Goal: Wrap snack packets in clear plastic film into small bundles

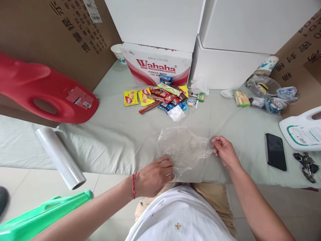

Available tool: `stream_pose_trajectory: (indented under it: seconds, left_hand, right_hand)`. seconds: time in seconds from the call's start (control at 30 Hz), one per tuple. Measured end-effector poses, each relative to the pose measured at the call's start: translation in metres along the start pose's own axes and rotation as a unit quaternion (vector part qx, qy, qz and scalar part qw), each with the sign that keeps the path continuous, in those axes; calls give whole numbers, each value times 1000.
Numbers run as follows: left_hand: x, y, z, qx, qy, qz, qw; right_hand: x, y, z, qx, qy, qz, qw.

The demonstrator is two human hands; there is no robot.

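Note:
A clear plastic bag (pixel 187 145) lies spread out and crinkled near the front edge of the cloth-covered table. My right hand (pixel 223 150) pinches its narrow right end between thumb and fingers. At the bag's lower left edge is my left hand (pixel 154 175), back up, its fingers curled onto the plastic; the thumb is hidden. Beyond the bag sits a pile of wrapped snacks (pixel 165 95), with yellow packets (pixel 130 98) at its left. A crumpled clear wrapper (pixel 176 113) lies at the front of that pile.
Behind the snacks stand a Wahaha carton (pixel 157 67) and white boxes (pixel 223 63). Left are a red jug (pixel 62 97), a plastic film roll (pixel 60 157) and a green plastic object (pixel 47 214). Right are a clear bowl (pixel 272 85), phone (pixel 276 152), keys (pixel 307 165) and white jug (pixel 301 130).

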State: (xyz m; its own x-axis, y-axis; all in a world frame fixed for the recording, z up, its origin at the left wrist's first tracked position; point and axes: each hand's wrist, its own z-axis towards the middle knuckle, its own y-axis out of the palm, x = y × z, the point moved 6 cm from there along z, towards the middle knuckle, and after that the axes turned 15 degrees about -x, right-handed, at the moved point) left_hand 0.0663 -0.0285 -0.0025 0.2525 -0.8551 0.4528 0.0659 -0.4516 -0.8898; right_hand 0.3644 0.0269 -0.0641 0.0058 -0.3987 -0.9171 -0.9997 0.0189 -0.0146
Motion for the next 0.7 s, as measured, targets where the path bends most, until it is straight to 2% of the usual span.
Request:
stream_pose_trajectory:
  seconds: [0.07,0.13,0.2,0.27,0.33,0.43,0.53,0.63,0.7]
  left_hand:
    - [4,-3,-8,-19,-7,-64,998]
    - [-2,-14,-10,0,-57,-111,992]
    - [-17,-27,-7,28,-171,-111,979]
    - [-33,-32,-1,33,-297,-63,952]
    - [-42,-30,10,29,-361,5,932]
    - [-46,-15,24,52,-343,64,936]
    - [-60,5,22,54,-329,50,941]
    - [-85,19,12,2,-322,5,947]
    - [-99,20,9,-49,-299,-19,953]
  right_hand:
    - [0,-2,2,-11,-6,-15,1000]
    - [-2,-1,4,-27,-14,-28,999]
    - [-5,1,5,-41,-23,-35,998]
    - [-9,4,6,-46,-32,-34,998]
    - [-14,6,5,-44,-37,-28,998]
    - [-16,6,3,-35,-41,-22,998]
    - [-12,-8,3,-12,-41,-28,999]
    - [-6,-35,6,17,-21,-77,997]
    - [-9,-53,5,40,-2,-171,984]
